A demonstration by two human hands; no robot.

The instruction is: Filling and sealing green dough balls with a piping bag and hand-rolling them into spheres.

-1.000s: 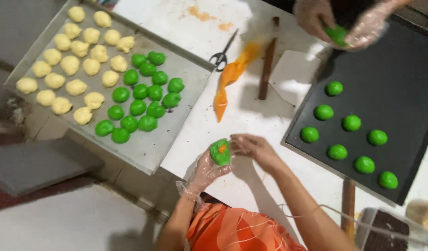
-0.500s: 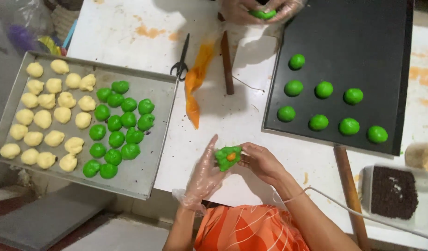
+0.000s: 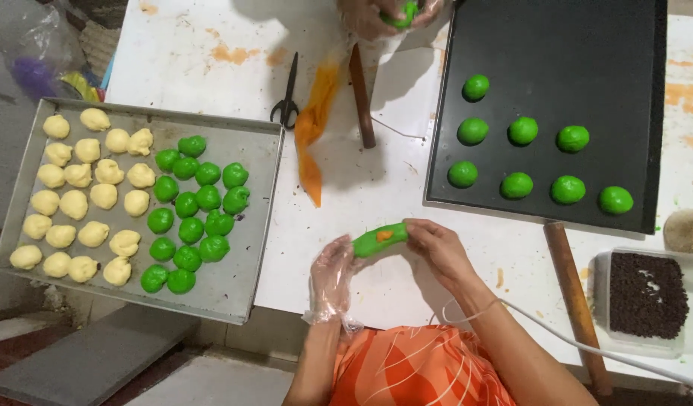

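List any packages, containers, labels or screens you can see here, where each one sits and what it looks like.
No labels, signs or screens show.
Clear plastic tub: bottom right on the white table, rectangular, filled with dark brown bits.
Orange piping bag: table centre, right of the black scissors, limp and tapered.
Crumpled clear plastic bag: top left corner, something purple inside.

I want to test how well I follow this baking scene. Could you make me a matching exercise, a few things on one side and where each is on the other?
Things:
1. Scissors
2. Yellow balls
3. Stretched green dough
4. Round green balls

Places:
A. On the black tray
B. On the left part of the grey tray
C. Between the left hand and right hand
D. On the white table, beside the orange bag

Pairs: 1-D, 2-B, 3-C, 4-A
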